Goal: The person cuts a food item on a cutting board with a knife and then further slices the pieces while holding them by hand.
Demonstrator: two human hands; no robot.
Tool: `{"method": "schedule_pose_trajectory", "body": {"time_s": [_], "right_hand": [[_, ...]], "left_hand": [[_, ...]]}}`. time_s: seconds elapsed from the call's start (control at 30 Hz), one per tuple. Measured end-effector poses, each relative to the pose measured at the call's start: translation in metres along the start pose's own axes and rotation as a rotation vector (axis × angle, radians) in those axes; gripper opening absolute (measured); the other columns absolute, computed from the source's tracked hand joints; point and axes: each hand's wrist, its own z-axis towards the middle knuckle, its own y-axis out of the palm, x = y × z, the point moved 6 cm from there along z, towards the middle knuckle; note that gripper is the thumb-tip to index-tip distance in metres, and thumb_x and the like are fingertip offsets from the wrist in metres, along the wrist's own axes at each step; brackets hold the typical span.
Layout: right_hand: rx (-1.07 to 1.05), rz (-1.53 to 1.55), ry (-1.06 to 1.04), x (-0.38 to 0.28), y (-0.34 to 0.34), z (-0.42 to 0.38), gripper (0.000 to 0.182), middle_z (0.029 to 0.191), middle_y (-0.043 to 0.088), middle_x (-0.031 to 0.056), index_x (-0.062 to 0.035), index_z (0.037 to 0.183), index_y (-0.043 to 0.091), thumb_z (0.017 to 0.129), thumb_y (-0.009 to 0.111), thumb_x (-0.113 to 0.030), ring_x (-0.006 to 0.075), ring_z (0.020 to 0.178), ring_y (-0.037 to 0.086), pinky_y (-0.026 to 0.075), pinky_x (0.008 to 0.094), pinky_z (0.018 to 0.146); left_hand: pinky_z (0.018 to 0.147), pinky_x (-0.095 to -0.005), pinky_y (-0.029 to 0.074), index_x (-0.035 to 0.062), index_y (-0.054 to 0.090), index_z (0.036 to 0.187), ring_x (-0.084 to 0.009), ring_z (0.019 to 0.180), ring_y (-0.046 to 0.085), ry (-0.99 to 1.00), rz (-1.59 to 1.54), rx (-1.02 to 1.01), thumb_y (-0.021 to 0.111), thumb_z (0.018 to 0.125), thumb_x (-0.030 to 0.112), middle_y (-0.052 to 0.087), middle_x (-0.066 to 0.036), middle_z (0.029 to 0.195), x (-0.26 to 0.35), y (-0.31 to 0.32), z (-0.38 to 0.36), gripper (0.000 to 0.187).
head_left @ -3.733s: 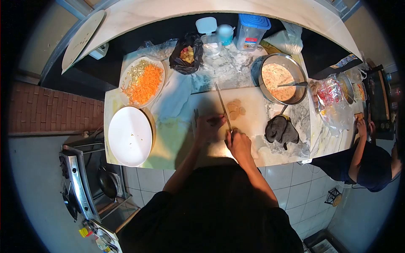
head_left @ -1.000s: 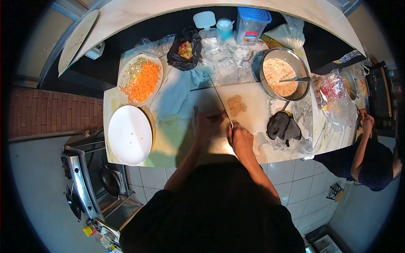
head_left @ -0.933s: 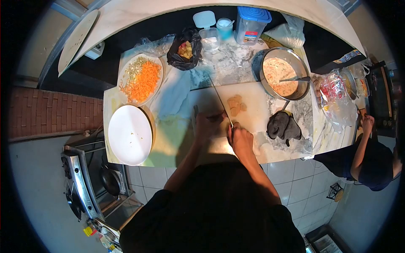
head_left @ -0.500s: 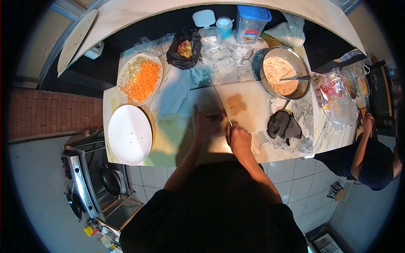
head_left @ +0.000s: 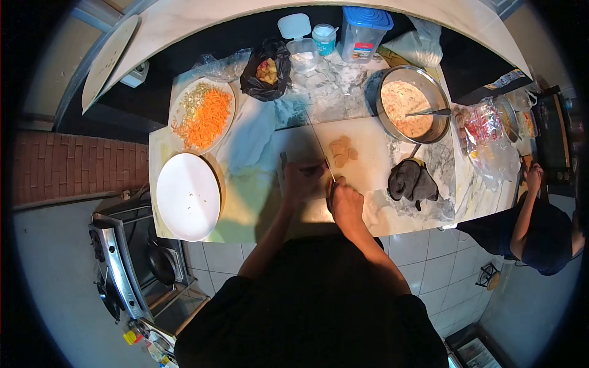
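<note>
My right hand [head_left: 346,201] is closed around the handle of a knife, whose blade [head_left: 330,169] points away from me over the white cutting board [head_left: 368,138]. Just left of the blade, my left hand [head_left: 300,179] has its fingers bent around a dark reddish piece [head_left: 314,169], too shaded to name. Several pale tan slices [head_left: 343,151] lie on the board to the right of the blade.
Shredded orange food [head_left: 211,118] fills a plate at the left, beside an empty white plate [head_left: 188,196]. A steel bowl [head_left: 440,129] of creamy mix stands back right, with a dark cloth [head_left: 412,183] nearer me. Another person [head_left: 540,230] works at far right.
The knife blade has shifted slightly and shows less of its length. My right hand has moved a little to the left, while my left hand looks almost unchanged.
</note>
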Motion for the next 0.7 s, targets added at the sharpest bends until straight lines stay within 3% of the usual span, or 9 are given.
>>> {"method": "schedule_pose_trajectory", "body": {"time_s": [0.1, 0.17, 0.27, 0.7], "right_hand": [[-0.002, -0.012, 0.003, 0.0, 0.001, 0.001, 0.026, 0.054, 0.058, 0.0187, -0.0023, 0.074, 0.049, 0.09, 0.049, -0.023, 0.0342, 0.049, 0.06, 0.048, 0.0423, 0.046], [-0.003, -0.014, 0.006, 0.0, 0.001, 0.001, 0.026, 0.054, 0.058, 0.0186, -0.0024, 0.073, 0.049, 0.09, 0.049, -0.022, 0.0342, 0.049, 0.06, 0.048, 0.042, 0.046], [0.003, -0.089, -0.011, -0.001, 0.001, 0.0, 0.027, 0.054, 0.058, 0.0134, -0.0045, 0.071, 0.049, 0.09, 0.05, -0.024, 0.0289, 0.05, 0.062, 0.049, 0.0365, 0.044], [-0.107, -0.256, -0.019, -0.003, 0.005, 0.003, 0.006, 0.062, 0.062, 0.0111, -0.0044, 0.075, 0.053, 0.078, 0.055, -0.01, 0.0242, 0.058, 0.065, 0.052, 0.0321, 0.05]], "left_hand": [[0.062, -0.0225, 0.049, 0.0007, 0.069, 0.092, -0.008, 0.067, 0.063, 0.082, 0.061, 0.013, 0.07, 0.076, 0.012, 0.069, -0.009, 0.076, 0.005, 0.0, 0.0, 0.019], [0.062, -0.0221, 0.049, 0.0002, 0.069, 0.092, -0.0079, 0.067, 0.063, 0.021, -0.18, 0.019, 0.069, 0.076, 0.009, 0.069, -0.009, 0.077, -0.013, 0.005, 0.002, 0.018], [0.063, -0.0219, 0.049, -0.0004, 0.069, 0.092, -0.0081, 0.068, 0.063, 0.084, 0.041, 0.01, 0.068, 0.076, 0.008, 0.069, -0.009, 0.077, 0.017, -0.003, -0.003, 0.018], [0.063, -0.0226, 0.049, -0.002, 0.068, 0.094, -0.0089, 0.07, 0.063, 0.056, -0.072, -0.031, 0.07, 0.078, 0.013, 0.069, -0.01, 0.077, -0.008, 0.005, 0.002, 0.023]]}}
